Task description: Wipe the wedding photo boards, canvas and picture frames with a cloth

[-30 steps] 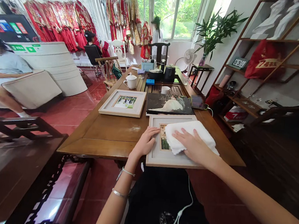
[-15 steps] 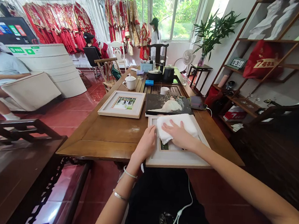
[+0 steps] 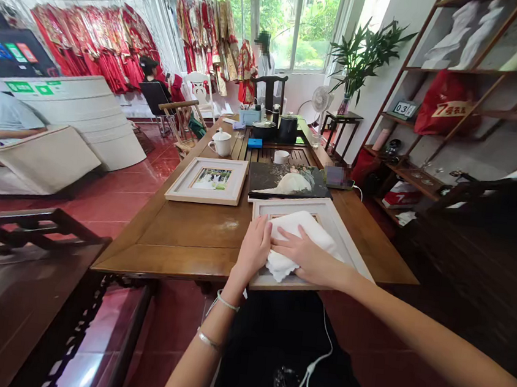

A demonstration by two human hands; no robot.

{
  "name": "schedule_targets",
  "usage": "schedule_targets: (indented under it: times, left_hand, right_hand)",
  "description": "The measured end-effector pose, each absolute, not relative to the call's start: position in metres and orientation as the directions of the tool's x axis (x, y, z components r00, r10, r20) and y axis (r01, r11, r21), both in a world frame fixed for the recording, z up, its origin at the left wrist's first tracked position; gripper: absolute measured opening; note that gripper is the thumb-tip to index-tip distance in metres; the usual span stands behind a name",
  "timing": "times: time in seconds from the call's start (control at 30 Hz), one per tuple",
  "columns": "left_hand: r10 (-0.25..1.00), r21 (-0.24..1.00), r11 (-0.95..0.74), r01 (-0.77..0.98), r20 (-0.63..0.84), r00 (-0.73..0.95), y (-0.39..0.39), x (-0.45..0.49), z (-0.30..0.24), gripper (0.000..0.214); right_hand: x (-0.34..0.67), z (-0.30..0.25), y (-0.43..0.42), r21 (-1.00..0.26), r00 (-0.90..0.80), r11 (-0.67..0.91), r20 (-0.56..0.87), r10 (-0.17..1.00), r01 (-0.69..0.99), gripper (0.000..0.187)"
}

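Observation:
A pale wooden picture frame (image 3: 349, 252) lies at the near edge of the table, its picture mostly covered by a folded white cloth (image 3: 305, 226). My left hand (image 3: 255, 245) is closed on the frame's left edge, close beside the cloth. Over the cloth lies my right hand (image 3: 302, 256), pressing it down against the frame with its fingers pointing left; the thumb side rests on top of the folds. Just behind, a dark canvas print (image 3: 290, 181) with a white dress on it touches the frame's far side. A second framed photo (image 3: 209, 179) lies flat to the left.
A lidded white mug (image 3: 221, 143), a small white cup (image 3: 281, 157), a blue box (image 3: 255, 143) and a black kettle (image 3: 288, 127) stand farther back on the wooden table (image 3: 190, 232). A dark chair (image 3: 13, 278) is at left. Other people sit and stand beyond.
My right hand and the cloth have moved nearer to me, down the frame, and the cloth has turned. The right fingers have come close to my left hand, which still holds the edge.

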State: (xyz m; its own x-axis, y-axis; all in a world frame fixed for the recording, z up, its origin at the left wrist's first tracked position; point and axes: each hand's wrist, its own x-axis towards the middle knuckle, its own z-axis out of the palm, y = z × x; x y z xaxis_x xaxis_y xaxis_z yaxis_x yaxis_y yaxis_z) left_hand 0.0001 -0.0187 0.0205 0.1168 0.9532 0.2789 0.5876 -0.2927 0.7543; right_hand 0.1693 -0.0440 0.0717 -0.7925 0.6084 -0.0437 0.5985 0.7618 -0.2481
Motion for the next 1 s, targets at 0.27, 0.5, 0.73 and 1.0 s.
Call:
schedule_targets:
  times: [0.27, 0.5, 0.73, 1.0]
  left_hand:
    - [0.943, 0.682, -0.317, 0.659, 0.301, 0.142, -0.016, -0.003, 0.015, 0.046]
    - [0.911, 0.587, -0.397, 0.706, 0.345, 0.225, -0.019, -0.005, 0.016, 0.035]
    - [0.872, 0.612, -0.485, 0.625, 0.387, 0.298, -0.022, -0.010, 0.022, 0.027]
    - [0.854, 0.588, -0.520, 0.619, 0.385, 0.351, -0.017, -0.014, 0.019, 0.031]
  right_hand:
    - [0.189, 0.094, -0.067, -0.393, -0.858, 0.772, -0.100, 0.504, 0.499, 0.079]
    - [0.232, 0.117, -0.114, -0.275, -0.678, 0.629, -0.142, 0.721, 0.727, 0.080]
    - [0.234, 0.093, -0.084, 0.124, -0.585, 0.574, 0.086, 0.806, 0.809, 0.066]
    - [0.248, 0.064, -0.003, 0.158, -0.528, 0.508, 0.137, 0.838, 0.847, 0.072]
